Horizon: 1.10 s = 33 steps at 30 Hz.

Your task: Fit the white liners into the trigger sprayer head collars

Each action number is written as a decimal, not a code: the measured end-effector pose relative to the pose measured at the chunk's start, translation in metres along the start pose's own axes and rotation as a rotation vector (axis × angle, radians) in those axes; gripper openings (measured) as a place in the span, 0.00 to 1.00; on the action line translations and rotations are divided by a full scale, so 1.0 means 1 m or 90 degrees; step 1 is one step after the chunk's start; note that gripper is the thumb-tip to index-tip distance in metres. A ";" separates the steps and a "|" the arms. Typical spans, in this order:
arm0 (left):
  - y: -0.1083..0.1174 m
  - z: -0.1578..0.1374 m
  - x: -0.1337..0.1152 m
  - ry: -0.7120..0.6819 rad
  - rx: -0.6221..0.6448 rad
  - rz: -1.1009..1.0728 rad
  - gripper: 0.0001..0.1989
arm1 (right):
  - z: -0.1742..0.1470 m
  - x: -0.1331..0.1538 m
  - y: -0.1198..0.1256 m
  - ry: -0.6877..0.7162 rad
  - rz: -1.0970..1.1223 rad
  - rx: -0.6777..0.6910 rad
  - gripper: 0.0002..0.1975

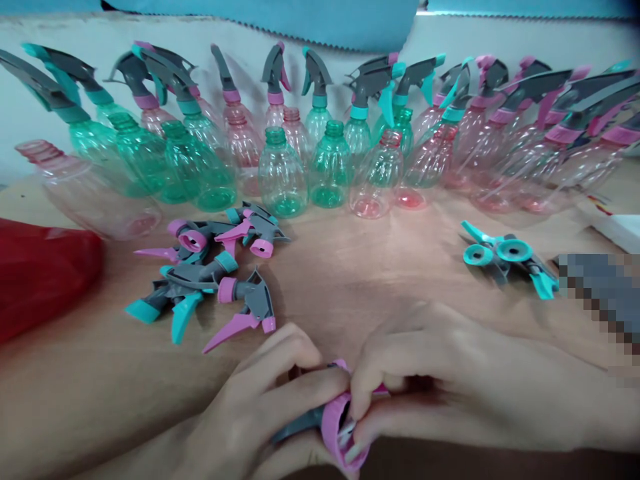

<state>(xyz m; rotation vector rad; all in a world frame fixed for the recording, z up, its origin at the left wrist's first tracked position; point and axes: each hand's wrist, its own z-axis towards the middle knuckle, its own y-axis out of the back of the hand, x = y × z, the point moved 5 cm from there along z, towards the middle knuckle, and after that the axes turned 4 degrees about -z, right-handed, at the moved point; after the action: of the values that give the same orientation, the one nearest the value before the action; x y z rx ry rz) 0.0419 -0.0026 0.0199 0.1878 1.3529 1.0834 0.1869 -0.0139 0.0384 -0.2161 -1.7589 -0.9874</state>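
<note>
Two hands meet at the near edge of the table (pixel 350 287), and between them we hold one spray head (pixel 333 417). It has a pink screw cap and a grey body. Our left hand (pixel 260 413) wraps around the grey part, with the thumb on top. Our right hand (pixel 440 380) pinches the pink cap from the other side, fingertips pressed onto its rim. Both hands touch the spray head, so neither is nearer. Its long side runs left to right, grey end toward the left hand, and the open cap faces down and toward us. We think something thin and pale sits in the cap, but the picture is too blurry there to be sure.

Beyond the spray head and to its left lies a pile of loose spray heads (pixel 210 267), some pink, some teal. Beyond it and to its right lie a few teal spray heads (pixel 505 257), well apart from the pile. Farther back from the spray head stands a long row of green and pink bottles (pixel 320 160). Some already wear spray tops and some have bare necks. Far to the left of the spray head sits a red bag (pixel 40 273), with one pink bottle lying on its side (pixel 90 193) just behind the bag.
</note>
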 end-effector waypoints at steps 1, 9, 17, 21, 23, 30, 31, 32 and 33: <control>0.000 0.000 -0.001 -0.004 0.000 0.003 0.11 | 0.000 0.000 0.000 0.002 -0.001 -0.001 0.07; -0.001 0.001 0.002 0.001 -0.012 -0.041 0.12 | -0.002 0.003 -0.002 0.006 -0.040 0.003 0.07; -0.001 0.000 0.010 0.059 -0.068 -0.071 0.12 | -0.013 0.017 0.014 0.140 -0.177 -0.189 0.06; -0.003 -0.002 0.012 0.042 -0.099 -0.081 0.17 | -0.015 0.017 0.001 0.220 -0.360 -0.306 0.15; -0.005 -0.003 0.014 0.039 -0.102 -0.077 0.18 | -0.013 0.015 -0.007 0.259 -0.414 -0.321 0.19; -0.007 -0.004 0.013 0.028 -0.078 -0.103 0.14 | -0.005 0.009 -0.010 0.249 -0.350 -0.277 0.14; -0.007 -0.005 0.013 0.027 -0.077 -0.104 0.14 | -0.005 0.009 -0.010 0.251 -0.338 -0.277 0.14; -0.008 -0.005 0.013 0.027 -0.074 -0.105 0.13 | -0.005 0.010 -0.010 0.254 -0.330 -0.276 0.14; -0.008 -0.005 0.014 0.025 -0.071 -0.106 0.13 | -0.005 0.011 -0.011 0.261 -0.325 -0.275 0.14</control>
<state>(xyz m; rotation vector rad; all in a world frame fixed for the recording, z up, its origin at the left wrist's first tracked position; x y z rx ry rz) 0.0393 0.0004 0.0036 -0.0274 1.3143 1.0231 0.1797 -0.0282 0.0427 0.1710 -1.2270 -1.6511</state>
